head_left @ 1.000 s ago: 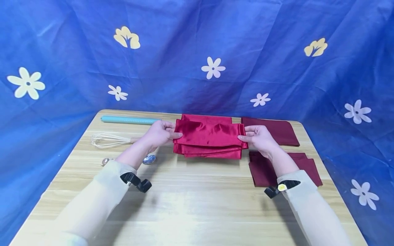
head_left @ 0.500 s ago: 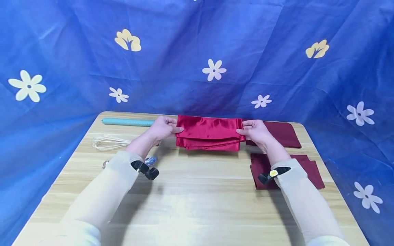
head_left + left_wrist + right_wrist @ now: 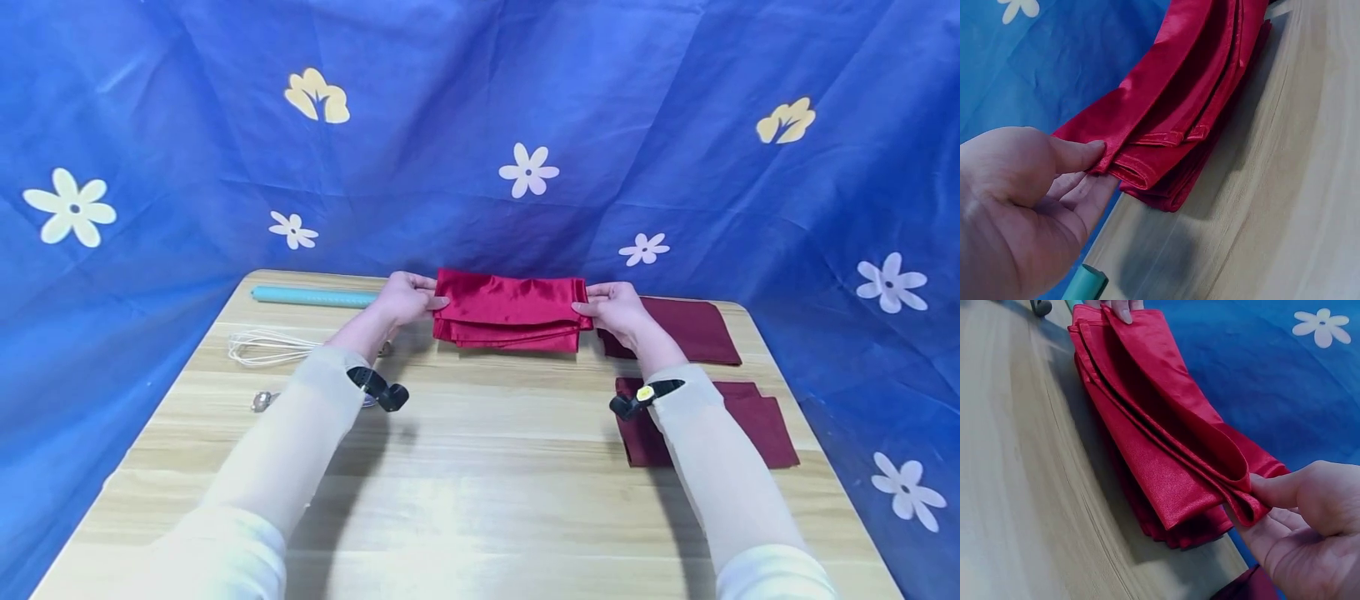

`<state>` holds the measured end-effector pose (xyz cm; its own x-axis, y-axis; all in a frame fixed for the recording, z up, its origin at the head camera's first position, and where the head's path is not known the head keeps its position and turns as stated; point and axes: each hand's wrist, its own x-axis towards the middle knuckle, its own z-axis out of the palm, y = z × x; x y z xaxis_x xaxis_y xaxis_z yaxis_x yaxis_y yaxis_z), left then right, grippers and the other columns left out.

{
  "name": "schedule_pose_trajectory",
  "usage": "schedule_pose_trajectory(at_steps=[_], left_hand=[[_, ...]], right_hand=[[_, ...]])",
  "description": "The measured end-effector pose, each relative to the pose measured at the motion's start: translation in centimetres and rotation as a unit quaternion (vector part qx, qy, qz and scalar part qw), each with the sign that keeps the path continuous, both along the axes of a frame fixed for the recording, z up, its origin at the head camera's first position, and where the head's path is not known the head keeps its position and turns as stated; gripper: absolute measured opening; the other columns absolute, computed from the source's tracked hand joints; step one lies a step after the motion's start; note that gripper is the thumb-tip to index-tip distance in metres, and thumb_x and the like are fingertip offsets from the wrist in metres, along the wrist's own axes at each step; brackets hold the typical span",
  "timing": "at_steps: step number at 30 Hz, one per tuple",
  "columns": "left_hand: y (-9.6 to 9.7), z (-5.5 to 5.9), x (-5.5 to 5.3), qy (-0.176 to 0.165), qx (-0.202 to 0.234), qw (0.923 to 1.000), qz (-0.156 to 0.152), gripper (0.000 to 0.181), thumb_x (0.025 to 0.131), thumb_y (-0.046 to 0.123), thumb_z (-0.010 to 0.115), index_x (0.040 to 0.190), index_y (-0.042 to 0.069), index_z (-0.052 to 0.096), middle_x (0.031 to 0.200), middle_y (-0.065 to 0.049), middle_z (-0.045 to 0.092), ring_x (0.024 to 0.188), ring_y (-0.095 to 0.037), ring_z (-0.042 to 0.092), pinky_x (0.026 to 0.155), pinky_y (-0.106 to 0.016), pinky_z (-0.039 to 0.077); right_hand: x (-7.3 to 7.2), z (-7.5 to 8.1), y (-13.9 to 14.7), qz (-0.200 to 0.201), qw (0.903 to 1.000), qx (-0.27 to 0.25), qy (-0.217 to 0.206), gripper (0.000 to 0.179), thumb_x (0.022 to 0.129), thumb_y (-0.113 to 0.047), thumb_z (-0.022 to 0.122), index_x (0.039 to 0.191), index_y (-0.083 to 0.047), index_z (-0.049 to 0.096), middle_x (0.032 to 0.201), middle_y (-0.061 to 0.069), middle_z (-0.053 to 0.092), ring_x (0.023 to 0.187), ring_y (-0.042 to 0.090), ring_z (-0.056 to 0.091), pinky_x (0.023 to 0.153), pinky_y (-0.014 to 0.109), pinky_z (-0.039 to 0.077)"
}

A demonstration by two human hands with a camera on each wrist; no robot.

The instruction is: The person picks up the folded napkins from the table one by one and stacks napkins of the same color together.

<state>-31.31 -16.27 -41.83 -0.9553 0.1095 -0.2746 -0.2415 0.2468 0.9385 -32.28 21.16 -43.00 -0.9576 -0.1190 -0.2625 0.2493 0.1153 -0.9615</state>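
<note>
A shiny red satin cloth [image 3: 510, 302], folded in several layers, is held between both hands near the table's back edge. My left hand [image 3: 407, 298] pinches its left end, thumb on top and fingers beneath, as the left wrist view also shows. At the opposite end my right hand [image 3: 618, 310] pinches the layers the same way; in the right wrist view the folds gape open beside the thumb [image 3: 1282, 489]. Under the held cloth, more folded red fabric [image 3: 1175, 534] lies on the table, mostly covered.
Two folded burgundy cloths lie on the right, one at the back [image 3: 697, 333] and one nearer [image 3: 761, 427], partly behind the right forearm. At left are a teal rod [image 3: 315, 296], a whisk [image 3: 266, 347] and a small metal piece [image 3: 262, 402]. A blue curtain [image 3: 420, 125] hangs behind.
Both hands have carried the red cloth away from me, toward the table's back edge. It now covers the red fabric that showed behind it. Both grips stay the same.
</note>
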Motion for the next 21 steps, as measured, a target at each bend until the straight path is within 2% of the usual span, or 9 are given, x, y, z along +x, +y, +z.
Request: schedule_pose_trajectory(at_steps=[3,7,10,18,21], left_hand=[[0.2,-0.5,-0.6,0.0,0.002,1.0,0.007,0.054,0.098,-0.002,0.072,0.146,-0.012,0.051,0.137,-0.028,0.063,0.114,-0.03,0.071,0.101,-0.037,0.056],[0.3,-1.0,-1.2,0.001,0.001,0.9997,0.024,0.051,0.098,-0.004,0.071,0.145,-0.012,0.053,0.136,-0.027,0.065,0.107,-0.022,0.072,0.095,-0.032,0.058],[0.5,-1.3,-1.5,0.004,0.006,0.9993,0.037,0.05,0.098,-0.006,0.07,0.144,-0.012,0.054,0.136,-0.028,0.065,0.107,-0.021,0.07,0.093,-0.03,0.059],[1.1,-2.4,-2.3,0.008,0.01,0.9984,0.055,0.044,0.099,-0.007,0.067,0.142,-0.012,0.057,0.137,-0.026,0.061,0.117,-0.026,0.064,0.099,-0.034,0.057],[1.2,-2.7,-2.4,0.008,0.007,0.9983,0.057,0.043,0.099,-0.008,0.067,0.141,-0.011,0.058,0.136,-0.027,0.062,0.118,-0.027,0.065,0.1,-0.034,0.056]], right_hand=[[-0.6,-0.5,-0.1,-0.01,0.9999,-0.007,-0.003,0.047,0.096,0.008,0.072,0.138,0.015,0.053,0.1,0.008,0.074,0.084,0.01,0.072,0.08,0.029,0.063],[-1.4,-0.9,-0.4,-0.019,0.9998,-0.003,-0.005,0.048,0.096,0.006,0.073,0.139,0.014,0.053,0.107,0.01,0.071,0.085,0.009,0.071,0.079,0.027,0.062],[-1.9,-1.2,-0.5,-0.024,0.9997,0.003,-0.008,0.049,0.097,0.006,0.072,0.141,0.014,0.052,0.111,0.011,0.069,0.086,0.008,0.071,0.08,0.026,0.062],[-2.6,-1.9,-0.8,-0.05,0.9987,0.004,-0.011,0.044,0.096,0.007,0.072,0.137,0.013,0.057,0.102,0.009,0.071,0.082,0.01,0.07,0.077,0.024,0.061],[-2.5,-2.2,-1.0,-0.05,0.9987,0.006,-0.012,0.044,0.096,0.007,0.072,0.138,0.013,0.057,0.105,0.01,0.07,0.083,0.01,0.069,0.076,0.023,0.061]])
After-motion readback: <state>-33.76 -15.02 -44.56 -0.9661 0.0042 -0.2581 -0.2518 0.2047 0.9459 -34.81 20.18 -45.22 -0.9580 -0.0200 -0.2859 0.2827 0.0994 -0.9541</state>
